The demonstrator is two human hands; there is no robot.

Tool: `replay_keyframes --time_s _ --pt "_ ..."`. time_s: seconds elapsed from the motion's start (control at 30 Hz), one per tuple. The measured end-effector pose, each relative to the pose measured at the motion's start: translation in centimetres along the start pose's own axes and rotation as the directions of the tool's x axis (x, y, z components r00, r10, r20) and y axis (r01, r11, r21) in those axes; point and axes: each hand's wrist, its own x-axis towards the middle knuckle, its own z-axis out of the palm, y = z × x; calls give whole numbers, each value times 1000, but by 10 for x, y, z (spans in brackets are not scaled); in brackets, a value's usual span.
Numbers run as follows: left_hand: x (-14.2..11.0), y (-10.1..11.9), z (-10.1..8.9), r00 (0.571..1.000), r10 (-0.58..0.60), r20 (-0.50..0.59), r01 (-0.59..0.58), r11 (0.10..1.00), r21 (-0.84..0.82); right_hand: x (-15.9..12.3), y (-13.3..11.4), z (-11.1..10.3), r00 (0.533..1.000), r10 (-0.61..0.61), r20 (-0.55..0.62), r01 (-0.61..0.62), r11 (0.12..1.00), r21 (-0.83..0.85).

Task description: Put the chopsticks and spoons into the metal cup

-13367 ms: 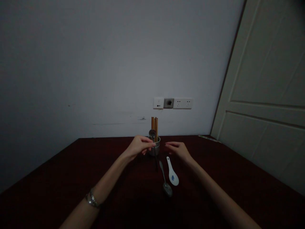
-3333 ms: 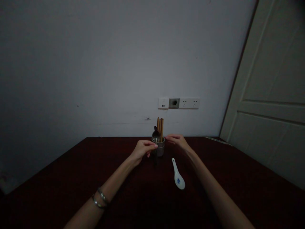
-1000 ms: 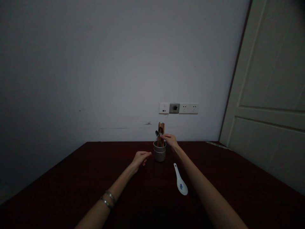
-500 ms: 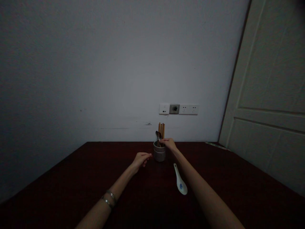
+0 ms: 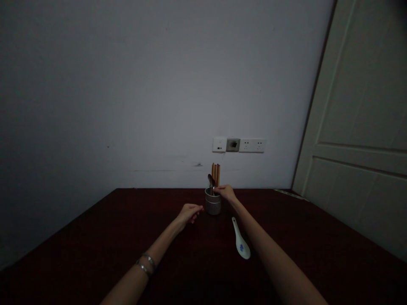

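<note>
My right hand [image 5: 226,192] is at the mouth of a grey cup [image 5: 213,206], its thumb and fingers pinched on a metal spoon [image 5: 212,182]. The spoon's bowl points up and its lower end is inside the cup. Behind it, several wooden chopsticks [image 5: 216,171] stand upright in the same cup. My left hand [image 5: 189,212] hovers just left of the cup with its fingers curled together, and nothing shows in them. A white soup spoon [image 5: 241,245] with a blue mark lies on the table beside my right forearm.
The dark red table [image 5: 95,241] reaches back to a pale wall [image 5: 165,93]. Wall sockets [image 5: 251,145] sit above the table's far edge. At the right stands a light panelled door [image 5: 359,127], and a thin strip [image 5: 291,194] lies along the back right edge.
My right hand has dropped slightly, and the metal spoon has gone a little lower into the cup. My left hand and the white soup spoon are almost unmoved.
</note>
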Motion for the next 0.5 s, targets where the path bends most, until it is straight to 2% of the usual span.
replay_keyframes --time_s 0.5 --pt "1 -3 0 999 -31 11 31 999 36 -2 -7 -3 1000 16 20 -13 990 -143"
